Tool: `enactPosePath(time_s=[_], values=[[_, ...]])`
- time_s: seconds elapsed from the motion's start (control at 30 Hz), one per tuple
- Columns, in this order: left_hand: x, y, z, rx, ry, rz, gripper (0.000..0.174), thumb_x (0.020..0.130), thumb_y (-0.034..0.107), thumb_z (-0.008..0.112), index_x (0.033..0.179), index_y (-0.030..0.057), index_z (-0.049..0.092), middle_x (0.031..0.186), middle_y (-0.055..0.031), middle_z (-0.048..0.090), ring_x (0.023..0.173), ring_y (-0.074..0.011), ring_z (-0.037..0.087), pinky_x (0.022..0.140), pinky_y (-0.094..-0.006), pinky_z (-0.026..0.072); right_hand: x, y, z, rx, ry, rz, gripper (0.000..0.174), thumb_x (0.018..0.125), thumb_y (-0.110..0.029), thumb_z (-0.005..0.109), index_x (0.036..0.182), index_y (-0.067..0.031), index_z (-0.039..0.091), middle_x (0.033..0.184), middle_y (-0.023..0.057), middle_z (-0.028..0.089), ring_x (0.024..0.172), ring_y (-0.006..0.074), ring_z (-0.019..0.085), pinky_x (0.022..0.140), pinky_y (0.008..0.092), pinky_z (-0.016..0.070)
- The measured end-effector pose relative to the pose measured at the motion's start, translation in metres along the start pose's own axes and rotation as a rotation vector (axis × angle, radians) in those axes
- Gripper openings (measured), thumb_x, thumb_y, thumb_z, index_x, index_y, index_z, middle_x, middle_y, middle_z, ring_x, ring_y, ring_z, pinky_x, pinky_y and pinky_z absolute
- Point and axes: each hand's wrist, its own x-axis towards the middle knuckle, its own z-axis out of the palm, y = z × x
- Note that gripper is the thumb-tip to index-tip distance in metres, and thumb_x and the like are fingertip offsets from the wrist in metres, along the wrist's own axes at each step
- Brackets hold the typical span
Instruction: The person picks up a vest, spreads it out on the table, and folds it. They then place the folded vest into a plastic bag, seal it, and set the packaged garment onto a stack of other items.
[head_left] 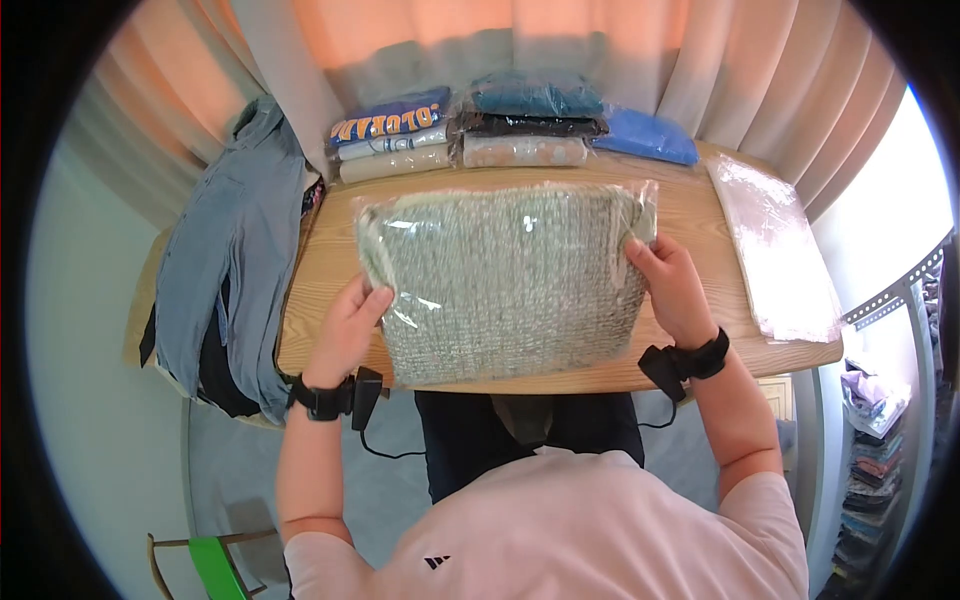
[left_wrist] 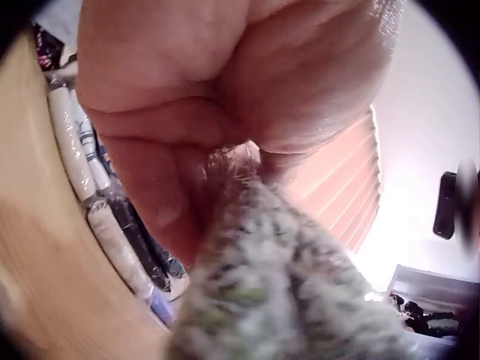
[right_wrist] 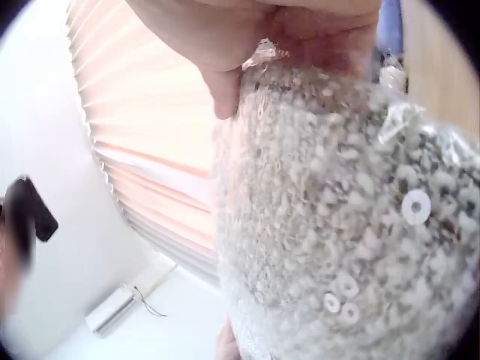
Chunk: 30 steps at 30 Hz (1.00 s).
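Note:
A folded grey-green knit garment (head_left: 510,280) in a clear plastic bag is held up over the front of the table. My left hand (head_left: 352,325) grips the bag's left edge, with the thumb on the near face. On the opposite side my right hand (head_left: 675,290) pinches the edge, its thumb (head_left: 642,256) also toward me. The left wrist view looks along the speckled knit (left_wrist: 255,285) below the palm. In the right wrist view, the clear bag (right_wrist: 345,210) shows small white rings on its surface.
At the table's back stand bagged folded clothes (head_left: 395,135), a second stack (head_left: 530,120) and a blue package (head_left: 645,136). Clear plastic bags (head_left: 775,245) lie on the right. A blue-grey shirt (head_left: 225,250) is spread at the left. A shelf with folded items (head_left: 870,470) stands at the right.

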Motion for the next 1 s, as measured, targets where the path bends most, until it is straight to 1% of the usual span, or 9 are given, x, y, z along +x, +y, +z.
enactPosePath(time_s=[0.07,0.13,0.2,0.23,0.27,0.33,0.37,0.43,1.0], values=[[0.009,0.001,0.009,-0.096,0.046,-0.235,0.03,0.096,0.026,0.05,0.113,0.0017,0.055,0.091,0.0003,0.059,0.081,-0.0072,0.052,0.074,-0.024,0.0429,0.007,0.004,-0.002,0.234,0.023,0.296,0.028,0.093,-0.025,0.057,0.106,-0.0005,0.06,0.085,-0.0005,0.062,0.069,0.008,0.056,0.064,0.0223,0.0452],[0.015,-0.026,0.012,-0.107,-0.011,-0.342,0.031,0.096,0.03,0.049,0.111,0.0038,0.056,0.094,-0.0002,0.058,0.081,-0.0054,0.05,0.069,-0.0211,0.0403,0.011,0.032,-0.016,0.226,-0.013,0.392,0.029,0.094,-0.027,0.055,0.109,-0.0023,0.057,0.086,-0.0002,0.06,0.073,0.0089,0.056,0.064,0.0228,0.0441],[0.015,-0.045,0.018,-0.195,0.02,-0.546,0.034,0.096,0.032,0.05,0.115,0.0034,0.052,0.101,-0.0029,0.058,0.085,-0.0071,0.052,0.071,-0.0225,0.0411,0.008,0.055,-0.028,0.279,-0.132,0.592,0.036,0.093,-0.025,0.056,0.119,0.0003,0.051,0.096,0.0031,0.059,0.086,0.0098,0.055,0.072,0.0236,0.0451],[0.013,-0.05,0.017,-0.262,0.03,-0.522,0.046,0.094,0.029,0.054,0.129,0.0021,0.041,0.105,-0.0053,0.058,0.089,-0.009,0.053,0.074,-0.0246,0.0426,0.003,0.06,-0.03,0.232,-0.061,0.595,0.048,0.091,-0.02,0.058,0.129,0.0025,0.041,0.104,0.0058,0.057,0.095,0.0116,0.054,0.081,0.0251,0.0448],[0.011,-0.054,0.015,-0.265,0.028,-0.528,0.046,0.094,0.029,0.054,0.129,0.0021,0.041,0.105,-0.0053,0.058,0.089,-0.009,0.053,0.074,-0.0246,0.0426,0.0,0.063,-0.032,0.231,-0.059,0.602,0.048,0.091,-0.02,0.058,0.129,0.0025,0.041,0.104,0.0058,0.057,0.095,0.0116,0.054,0.081,0.0251,0.0448],[0.002,-0.052,0.016,-0.28,-0.019,-0.468,0.065,0.089,0.019,0.061,0.14,0.0011,0.024,0.113,-0.0108,0.056,0.102,-0.0152,0.053,0.086,-0.03,0.0436,-0.011,0.063,-0.033,0.12,-0.039,0.54,0.057,0.089,-0.016,0.06,0.135,0.0044,0.033,0.11,0.0078,0.056,0.099,0.0138,0.055,0.086,0.0266,0.045],[-0.002,-0.05,0.02,-0.286,-0.02,-0.479,0.065,0.089,0.019,0.061,0.14,0.0011,0.024,0.113,-0.0108,0.056,0.102,-0.0152,0.053,0.086,-0.03,0.0436,-0.015,0.062,-0.032,0.119,-0.039,0.552,0.057,0.089,-0.016,0.06,0.135,0.0044,0.033,0.11,0.0078,0.056,0.099,0.0138,0.055,0.086,0.0266,0.045],[-0.006,-0.044,0.029,-0.188,0.003,-0.397,0.079,0.085,0.011,0.066,0.145,0.0035,0.015,0.128,-0.0177,0.048,0.117,-0.023,0.048,0.098,-0.0349,0.0389,-0.017,0.057,-0.025,0.212,-0.146,0.514,0.054,0.088,-0.011,0.06,0.133,0.005,0.036,0.112,0.0091,0.058,0.1,0.0151,0.056,0.086,0.0274,0.0454],[-0.018,-0.059,0.049,-0.245,0.156,-0.287,0.074,0.085,0.003,0.061,0.144,0.002,0.017,0.123,-0.0161,0.048,0.113,-0.0209,0.048,0.097,-0.033,0.0388,-0.014,0.062,-0.015,0.107,-0.204,0.487,0.031,0.087,-0.009,0.061,0.115,0.0028,0.056,0.103,0.0058,0.063,0.092,0.0115,0.058,0.083,0.0254,0.0449]])
